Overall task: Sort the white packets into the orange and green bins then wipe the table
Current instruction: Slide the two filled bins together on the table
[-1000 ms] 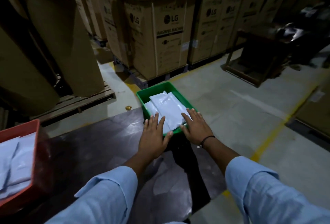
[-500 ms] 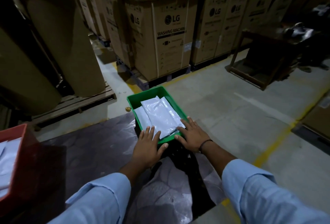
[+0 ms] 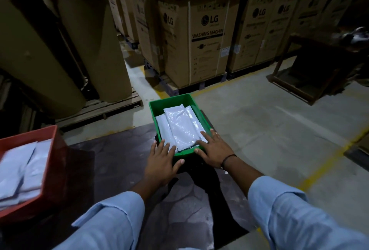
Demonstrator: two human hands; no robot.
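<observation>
A green bin [image 3: 169,102] stands at the far right corner of the dark table [image 3: 119,162], with white packets [image 3: 181,128] stacked flat inside. My left hand [image 3: 159,164] holds its near left corner, fingers over the rim and thumb against the front wall. My right hand [image 3: 214,150] grips the near right corner, its fingertips resting on the top packet. An orange bin [image 3: 30,136] sits at the table's left edge and holds more white packets [image 3: 20,170], blurred and partly cut off by the frame.
Beyond the table lies a concrete floor with yellow lines. Stacked LG cardboard boxes [image 3: 207,38] on pallets stand behind it. Large brown paper rolls [image 3: 95,36] are at the left, and a dark wooden frame [image 3: 311,74] at the right.
Both hands stay on the green bin's near rim. The view has swung left, so more of the orange bin shows. My right fingers now lie further onto the top packet.
</observation>
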